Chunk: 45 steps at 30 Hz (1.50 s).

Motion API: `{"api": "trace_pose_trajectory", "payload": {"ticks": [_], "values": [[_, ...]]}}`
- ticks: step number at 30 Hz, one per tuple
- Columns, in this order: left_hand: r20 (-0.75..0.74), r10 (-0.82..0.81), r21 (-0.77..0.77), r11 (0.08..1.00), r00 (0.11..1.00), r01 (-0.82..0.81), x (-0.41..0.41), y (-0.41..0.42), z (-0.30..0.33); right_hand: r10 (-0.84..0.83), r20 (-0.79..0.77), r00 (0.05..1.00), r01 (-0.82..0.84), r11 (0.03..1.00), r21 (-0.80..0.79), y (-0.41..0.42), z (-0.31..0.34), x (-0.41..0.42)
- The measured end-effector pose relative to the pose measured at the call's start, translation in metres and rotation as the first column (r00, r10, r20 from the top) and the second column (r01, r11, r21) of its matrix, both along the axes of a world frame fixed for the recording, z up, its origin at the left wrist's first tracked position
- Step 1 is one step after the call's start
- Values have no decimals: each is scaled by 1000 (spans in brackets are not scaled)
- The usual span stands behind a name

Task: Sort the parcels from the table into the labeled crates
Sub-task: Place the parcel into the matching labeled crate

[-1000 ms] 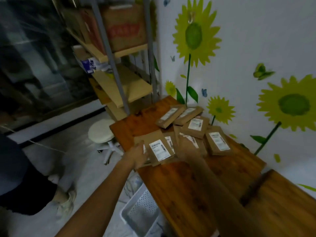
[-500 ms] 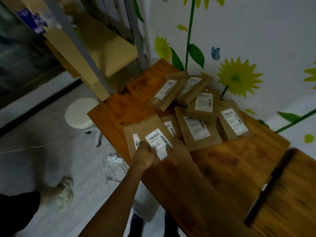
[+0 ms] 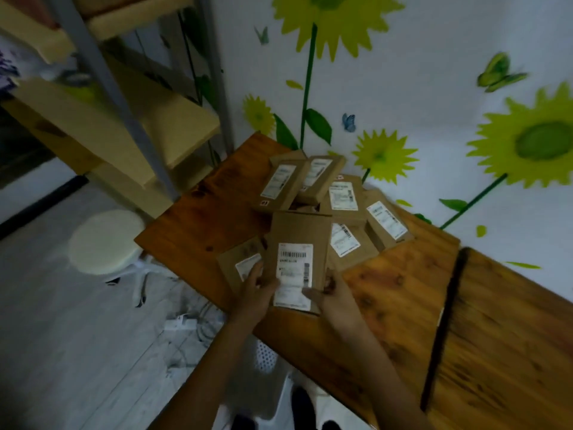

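while both hands, left hand (image 3: 254, 294) and right hand (image 3: 336, 301), grip a parcel (image 3: 297, 243), crate (image 3: 266, 356) contents stay hidden.

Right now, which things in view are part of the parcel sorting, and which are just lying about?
Part of the job:
- held parcel, gripped by left hand and right hand
- pile of parcels on the table
- white crate below the table edge

Lying about:
- white stool
- cables on the floor
- shelf unit
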<state>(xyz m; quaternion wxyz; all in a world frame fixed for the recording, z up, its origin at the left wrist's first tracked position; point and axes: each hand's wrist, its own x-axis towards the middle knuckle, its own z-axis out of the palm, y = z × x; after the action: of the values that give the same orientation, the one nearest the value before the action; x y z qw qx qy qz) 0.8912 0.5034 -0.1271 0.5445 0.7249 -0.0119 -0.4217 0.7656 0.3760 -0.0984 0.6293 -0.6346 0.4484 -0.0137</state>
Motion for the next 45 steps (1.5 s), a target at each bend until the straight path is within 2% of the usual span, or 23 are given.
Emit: {"api": "trace_pose_trajectory", "payload": {"ticks": [3, 5, 7, 9, 11, 13, 14, 16, 18, 19, 21, 22, 25, 26, 27, 28, 30, 32, 35, 41, 45], "values": [[19, -128, -117, 985, 992, 130, -3, 13, 32, -172, 79, 982, 163, 981, 107, 27, 30, -24], [41, -205, -219, 953, 978, 209, -1, 21, 61, -233, 98, 968, 226, 971, 79, 44, 55, -43], [153, -324, -268, 896, 934, 355, 10, 28, 93, -311, 84, 947, 320, 939, -127, 53, 83, -61], [348, -486, -187, 802, 802, 567, 24, 29, 125, -388, 82, 918, 383, 815, -435, 56, 111, -78], [430, -646, -95, 662, 630, 744, 31, 27, 162, -368, 97, 925, 331, 651, -684, 58, 139, -97], [443, -755, -8, 535, 482, 845, 30, 19, 195, -230, 45, 972, 173, 573, -801, 59, 160, -110], [456, -801, 52, 459, 387, 887, 25, 14, 210, -142, -14, 990, 74, 590, -804, 60, 167, -114], [464, -861, 164, 316, 210, 935, 11, 8, 237, 63, -138, 988, -141, 711, -689, 64, 182, -117], [486, -866, 212, 249, 119, 945, -4, 4, 256, 229, -116, 967, -256, 822, -508, 75, 190, -116], [514, -852, 223, 239, 94, 945, -11, 4, 263, 250, -73, 965, -255, 848, -465, 82, 191, -117], [562, -819, 189, 265, 117, 946, -22, 8, 271, 174, 46, 984, -137, 890, -435, 97, 192, -122], [586, -791, 162, 329, 177, 930, -26, 12, 271, 97, 136, 986, -36, 919, -393, 105, 193, -125], [680, -550, 52, 696, 485, 716, -33, 36, 258, -171, 338, 926, 245, 950, -192, 124, 188, -134], [682, -439, -16, 790, 585, 613, -37, 46, 253, -239, 377, 895, 310, 940, -140, 129, 187, -137], [665, -346, -91, 842, 662, 532, -43, 56, 247, -286, 410, 866, 357, 928, -105, 133, 187, -138], [621, -280, -173, 862, 732, 477, -50, 65, 242, -313, 431, 846, 382, 921, -81, 136, 187, -138], [467, -207, -387, 826, 859, 410, -71, 74, 237, -327, 467, 822, 398, 915, -61, 142, 191, -138], [352, -141, -537, 779, 925, 323, -90, 78, 233, -317, 481, 817, 392, 918, -62, 149, 193, -137], [316, -53, -577, 782, 947, 236, -98, 82, 227, -316, 487, 814, 394, 917, -62, 159, 194, -135], [285, 2, -585, 793, 959, 172, -95, 89, 230, -294, 481, 826, 375, 924, -79, 169, 198, -134], [344, 56, -581, 797, 937, 166, -90, 88, 238, -267, 485, 833, 351, 932, -89, 178, 203, -137]]}}
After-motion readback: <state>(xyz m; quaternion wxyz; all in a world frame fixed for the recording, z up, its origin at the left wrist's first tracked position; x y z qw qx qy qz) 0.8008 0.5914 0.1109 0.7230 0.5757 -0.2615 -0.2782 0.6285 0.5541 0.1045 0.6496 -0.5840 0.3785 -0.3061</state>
